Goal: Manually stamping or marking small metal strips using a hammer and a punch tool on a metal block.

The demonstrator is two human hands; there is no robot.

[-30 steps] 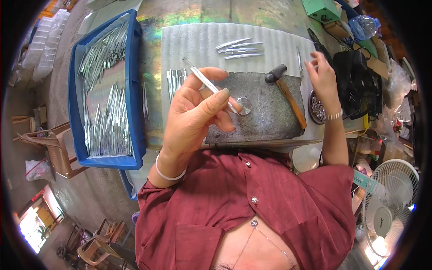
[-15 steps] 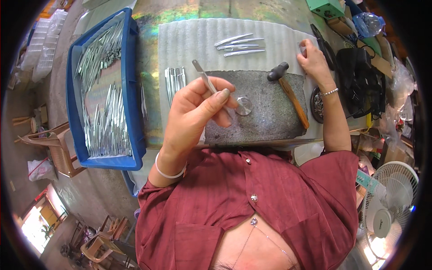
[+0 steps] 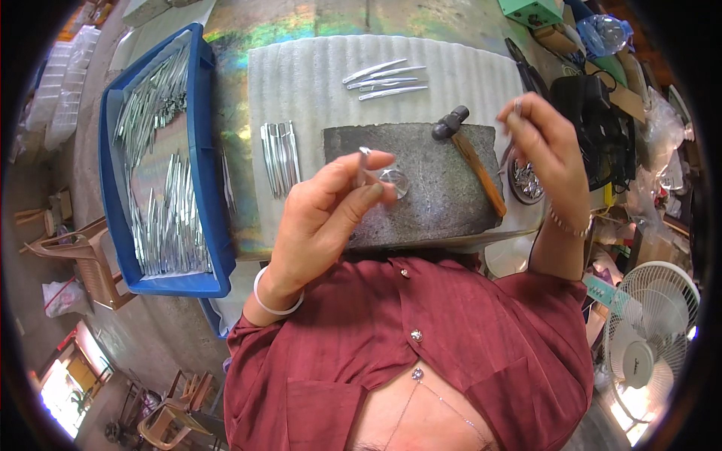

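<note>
My left hand (image 3: 320, 218) is closed in a pinch on a slim metal strip (image 3: 364, 161), which points mostly end-on, so little of its length shows. Just beyond its fingertips a shiny round disc (image 3: 397, 185) lies on the dark stone slab (image 3: 444, 207). My right hand (image 3: 547, 146) hovers over the right edge of the mat, blurred, its thumb and fingers pinched together; a small greyish bit seems to be between them, too smeared to name. A hammer (image 3: 471, 161) with a wooden handle rests on the slab, left of that hand.
Several slim metal strips (image 3: 387, 81) lie on the white foam mat (image 3: 301, 83), with an upright row of strips (image 3: 280, 159) at its left. A blue tray (image 3: 201, 150) full of strips stands further left. On the right are a dish of small metal pieces (image 3: 524, 183) and a fan (image 3: 650, 331).
My right hand has come back from the mat's far right corner, nearer to me. The strip in my left hand has turned from slanting sideways to nearly end-on. The whole view has shifted slightly.
</note>
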